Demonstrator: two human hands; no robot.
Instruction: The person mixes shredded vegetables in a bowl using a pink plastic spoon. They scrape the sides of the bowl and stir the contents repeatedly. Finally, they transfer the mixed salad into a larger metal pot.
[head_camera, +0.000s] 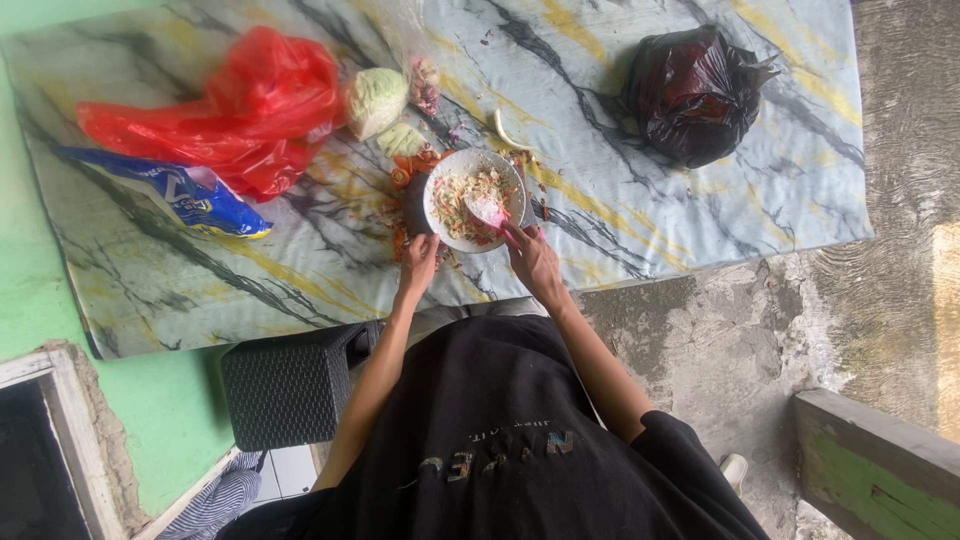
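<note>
A white bowl (450, 170) of chopped mixed vegetables stands on a marble-patterned table cover (650, 210). My right hand (532, 262) grips a pink spoon (487, 211) whose head rests in the bowl's contents. Resting at the bowl's lower left rim is my left hand (417, 264), fingers curled, beside a dark object (413, 205) that the bowl partly hides. I cannot tell whether this hand grips anything. Orange carrot scraps (404, 172) lie around the bowl's left side.
A cut cabbage (376, 100) and a clear bag (421, 75) lie behind the bowl. Further left lie a red plastic bag (250, 105) and a blue packet (190, 195). A black bag (693, 92) sits far right. A black woven stool (290, 385) stands below the table, a wooden bench (880, 470) at lower right.
</note>
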